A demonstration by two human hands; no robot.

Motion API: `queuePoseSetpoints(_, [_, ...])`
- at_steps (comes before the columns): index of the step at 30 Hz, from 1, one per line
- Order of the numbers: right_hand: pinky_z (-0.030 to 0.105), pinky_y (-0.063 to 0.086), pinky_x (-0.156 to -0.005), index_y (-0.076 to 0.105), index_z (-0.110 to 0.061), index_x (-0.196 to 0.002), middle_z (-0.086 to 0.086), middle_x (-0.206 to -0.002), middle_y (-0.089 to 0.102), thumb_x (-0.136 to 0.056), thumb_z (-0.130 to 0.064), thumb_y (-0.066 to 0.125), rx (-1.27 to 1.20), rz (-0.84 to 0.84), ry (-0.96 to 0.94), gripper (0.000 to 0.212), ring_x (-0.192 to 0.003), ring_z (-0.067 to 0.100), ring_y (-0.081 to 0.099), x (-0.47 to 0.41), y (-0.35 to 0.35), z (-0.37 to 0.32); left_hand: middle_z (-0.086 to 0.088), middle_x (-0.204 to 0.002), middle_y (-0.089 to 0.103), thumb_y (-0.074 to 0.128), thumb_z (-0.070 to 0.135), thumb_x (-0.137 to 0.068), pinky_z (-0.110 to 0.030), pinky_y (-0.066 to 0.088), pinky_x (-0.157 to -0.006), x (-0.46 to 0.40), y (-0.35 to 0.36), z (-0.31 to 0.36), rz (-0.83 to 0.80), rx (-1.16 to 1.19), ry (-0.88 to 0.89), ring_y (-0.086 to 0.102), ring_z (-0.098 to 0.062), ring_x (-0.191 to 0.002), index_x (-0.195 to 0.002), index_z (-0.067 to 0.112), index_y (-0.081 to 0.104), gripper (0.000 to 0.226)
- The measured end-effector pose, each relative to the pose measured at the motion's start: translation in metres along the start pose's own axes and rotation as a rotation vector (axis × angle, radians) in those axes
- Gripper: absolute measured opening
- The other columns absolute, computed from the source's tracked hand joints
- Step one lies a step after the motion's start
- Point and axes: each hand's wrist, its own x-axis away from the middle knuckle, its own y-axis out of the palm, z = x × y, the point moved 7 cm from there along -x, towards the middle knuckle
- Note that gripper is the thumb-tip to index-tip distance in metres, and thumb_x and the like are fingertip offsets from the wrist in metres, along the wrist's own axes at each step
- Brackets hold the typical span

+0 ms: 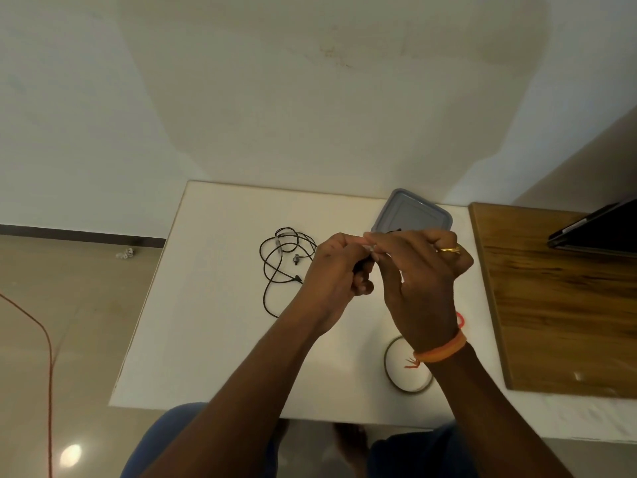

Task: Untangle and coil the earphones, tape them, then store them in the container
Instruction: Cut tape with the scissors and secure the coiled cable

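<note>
Black earphones (281, 263) lie in loose loops on the white table (206, 322), left of my hands. My left hand (336, 270) grips a dark bundle of cable in its curled fingers. My right hand (418, 270) meets it from the right, its thumb and fingertips pinching something small and pale at the top of that bundle. Behind my hands sits a grey-blue plastic container (413, 212) with its lid on. A roll of clear tape (406, 374) lies flat near the table's front edge, partly hidden under my right wrist.
A wooden board (558, 305) covers the table's right side, with a dark laptop-like device (599, 229) at its far end. Something red (461, 320) peeks out beside my right wrist. An orange cord (48, 357) runs along the floor at left.
</note>
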Motion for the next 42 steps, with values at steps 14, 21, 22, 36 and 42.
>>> queuePoseSetpoints(14, [0.030,0.048,-0.092,0.074,0.002,-0.099,0.018,-0.095,0.073,-0.086,-0.011,0.065,-0.015,-0.036,-0.117,0.020,-0.089,0.033,0.069,-0.008,-0.013,-0.005,-0.006,-0.067,0.048,0.036,0.005,-0.101,-0.025,0.034,-0.047,0.002,0.004,0.003,-0.127,0.230,-0.058,0.034,-0.013,-0.051,-0.100,0.003,0.055,0.019])
queuePoseSetpoints(21, [0.035,0.049,-0.093,0.075,0.001,-0.098,0.022,-0.101,0.069,-0.089,-0.009,0.066,-0.018,0.034,-0.105,0.017,-0.104,0.030,0.059,-0.007,-0.013,-0.006,-0.005,-0.068,0.046,0.037,0.009,-0.103,-0.024,0.034,-0.047,0.001,0.005,0.004,-0.138,0.260,-0.026,0.034,-0.012,-0.051,-0.094,0.006,0.058,0.022])
queuePoseSetpoints(22, [0.037,0.050,-0.088,0.076,-0.001,-0.097,0.023,-0.101,0.068,-0.090,-0.011,0.065,-0.011,0.047,-0.088,0.016,-0.102,0.031,0.057,-0.007,-0.013,-0.005,-0.004,-0.068,0.046,0.037,0.009,-0.103,-0.024,0.033,-0.047,0.002,0.004,0.004,-0.134,0.250,-0.019,0.033,-0.012,-0.051,-0.094,0.007,0.058,0.023])
queuePoseSetpoints(36, [0.022,0.053,-0.091,0.071,-0.019,-0.107,-0.014,-0.101,0.072,-0.087,-0.010,0.070,-0.621,0.021,0.490,0.021,-0.100,0.008,0.070,-0.001,-0.006,0.002,0.001,-0.066,0.039,0.040,0.020,-0.102,-0.021,0.023,-0.042,-0.003,0.009,0.001,-0.284,0.403,-0.027,0.030,-0.006,-0.041,-0.080,0.012,0.056,0.029])
queuePoseSetpoints(42, [0.040,0.055,-0.085,0.073,0.000,-0.089,0.019,-0.086,0.072,-0.084,-0.010,0.070,-1.167,0.010,1.145,0.012,-0.088,0.033,0.069,0.024,0.028,0.028,0.000,-0.069,0.043,0.037,0.019,-0.104,-0.022,0.026,-0.045,-0.006,0.008,-0.008,-0.198,0.323,-0.048,0.031,-0.009,-0.046,-0.091,0.011,0.052,0.021])
